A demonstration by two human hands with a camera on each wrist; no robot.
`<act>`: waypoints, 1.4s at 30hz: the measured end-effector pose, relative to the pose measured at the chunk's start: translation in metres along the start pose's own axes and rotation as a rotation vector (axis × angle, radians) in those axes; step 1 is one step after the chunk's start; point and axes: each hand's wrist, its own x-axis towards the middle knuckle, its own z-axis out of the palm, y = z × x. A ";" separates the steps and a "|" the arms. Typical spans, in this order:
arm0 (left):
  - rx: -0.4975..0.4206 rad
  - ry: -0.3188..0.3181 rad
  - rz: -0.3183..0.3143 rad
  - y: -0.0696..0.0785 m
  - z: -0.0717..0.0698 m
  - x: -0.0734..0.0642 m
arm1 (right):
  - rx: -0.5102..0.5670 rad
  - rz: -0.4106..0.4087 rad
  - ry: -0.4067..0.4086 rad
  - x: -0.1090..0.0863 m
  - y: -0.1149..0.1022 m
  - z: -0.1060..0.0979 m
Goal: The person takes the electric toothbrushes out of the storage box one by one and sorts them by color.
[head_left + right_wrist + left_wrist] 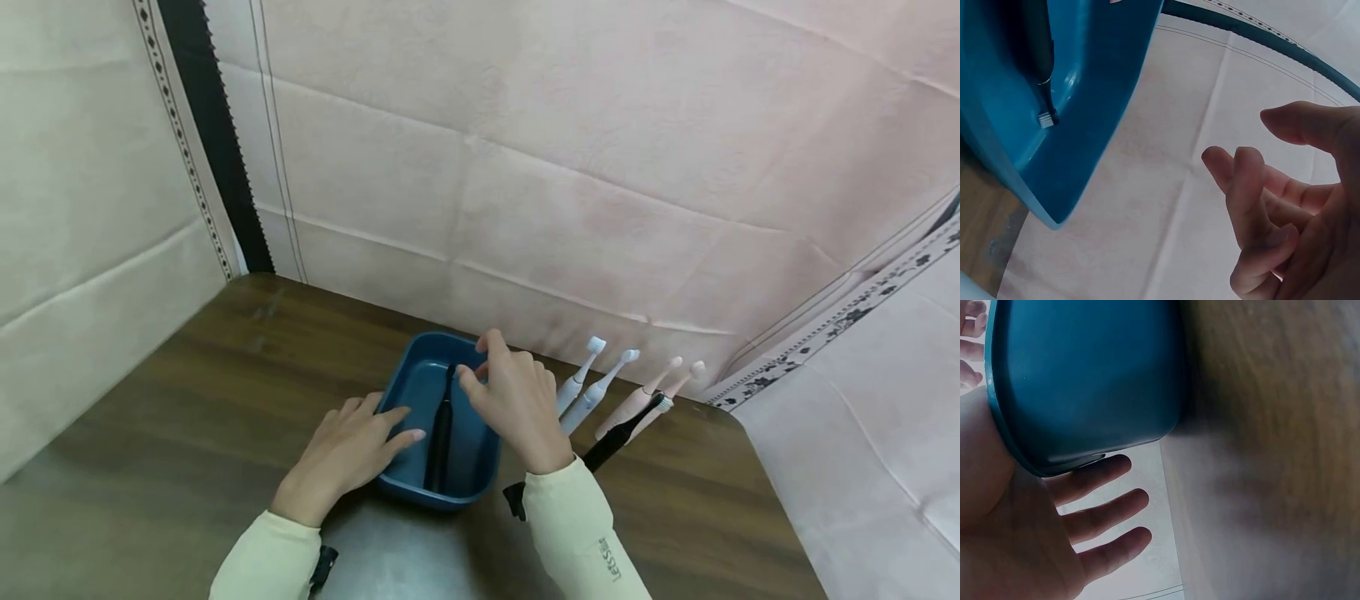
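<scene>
A blue plastic tray (471,493) sits on the table with a black electric toothbrush (440,442) lying lengthwise in it. In the right wrist view, the white bristles of this toothbrush (1046,120) show near the tray's end. My left hand (347,446) rests at the tray's left rim, thumb and forefinger reaching over it. Along the outer wall, the other fingers (1107,515) of that hand are fairly straight. My right hand (517,400) hovers over the tray's right side, its fingers loosely bent and nothing between them.
Right of the tray are two pale blue-white electric toothbrushes (588,401), two pink ones (628,411) and another black one (617,435), heads raised; the right forearm partly hides them. Cloth walls (465,200) border the wooden table (187,417) at the back and sides.
</scene>
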 end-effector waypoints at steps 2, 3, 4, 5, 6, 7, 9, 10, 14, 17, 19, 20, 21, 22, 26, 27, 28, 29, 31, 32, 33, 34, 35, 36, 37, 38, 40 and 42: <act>-0.002 0.000 0.000 0.000 0.000 0.000 | -0.007 0.002 -0.025 0.001 0.000 0.002; -0.005 -0.001 -0.001 0.000 0.000 0.000 | -0.016 0.006 -0.049 0.002 0.000 0.004; -0.007 -0.002 -0.003 0.001 0.000 0.000 | -0.033 0.007 -0.077 0.003 0.001 0.006; -0.009 -0.004 -0.004 0.001 0.000 0.000 | -0.049 0.008 -0.111 0.004 0.001 0.009; -0.010 -0.004 -0.005 0.001 -0.001 -0.001 | -0.067 0.009 -0.147 0.005 0.001 0.011; -0.011 -0.005 -0.006 0.001 -0.001 -0.001 | -0.093 0.010 -0.184 0.007 0.001 0.015; -0.014 -0.009 -0.006 0.001 -0.001 -0.001 | -0.141 0.009 -0.252 0.009 0.002 0.021; -0.014 -0.009 -0.006 0.001 -0.002 -0.002 | -0.161 0.006 -0.282 0.012 0.001 0.024; -0.011 -0.006 -0.005 0.001 -0.003 -0.003 | -0.194 0.015 -0.376 0.020 0.000 0.034; -0.011 -0.001 -0.005 0.002 -0.003 -0.004 | -0.189 0.031 -0.429 0.024 -0.001 0.039; -0.012 0.002 -0.003 0.003 -0.003 -0.004 | -0.180 0.050 -0.468 0.027 -0.001 0.041; -0.014 0.004 -0.002 0.003 -0.003 -0.004 | -0.170 0.062 -0.491 0.028 -0.001 0.042; -0.014 0.006 0.000 0.003 -0.003 -0.004 | -0.162 0.073 -0.516 0.029 -0.001 0.042; -0.013 0.008 0.001 0.003 -0.003 -0.004 | -0.153 0.086 -0.543 0.030 -0.001 0.043; -0.009 0.011 0.001 0.002 -0.002 -0.004 | -0.128 0.144 -0.644 0.035 -0.001 0.047; -0.006 0.010 0.001 0.002 -0.002 -0.004 | -0.129 0.155 -0.658 0.036 -0.001 0.048; -0.004 0.011 -0.001 0.002 -0.002 -0.004 | -0.127 0.163 -0.668 0.037 -0.001 0.049; -0.002 0.011 -0.003 0.001 -0.002 -0.004 | -0.128 0.170 -0.675 0.038 -0.001 0.051; 0.002 0.012 -0.006 0.001 -0.002 -0.004 | -0.125 0.180 -0.686 0.040 -0.002 0.054; 0.002 0.012 -0.008 0.001 -0.002 -0.004 | -0.123 0.184 -0.692 0.041 -0.003 0.056; 0.002 0.012 -0.009 0.001 -0.001 -0.005 | -0.120 0.193 -0.699 0.041 -0.003 0.057; -0.002 0.012 -0.011 0.001 -0.001 -0.005 | -0.116 0.204 -0.709 0.042 -0.004 0.059; -0.004 0.011 -0.011 0.001 -0.001 -0.005 | -0.117 0.212 -0.716 0.042 -0.004 0.061; -0.006 0.012 -0.012 0.001 -0.001 -0.005 | -0.116 0.220 -0.725 0.043 -0.004 0.063; -0.009 0.013 -0.013 0.002 -0.001 -0.006 | -0.114 0.228 -0.732 0.043 -0.005 0.065; -0.013 0.012 -0.014 0.002 -0.001 -0.006 | -0.115 0.234 -0.734 0.044 -0.005 0.066; -0.017 0.010 -0.016 0.003 -0.001 -0.006 | -0.114 0.235 -0.732 0.045 -0.005 0.068; -0.016 0.011 -0.017 0.003 -0.001 -0.006 | -0.112 0.232 -0.730 0.045 -0.006 0.070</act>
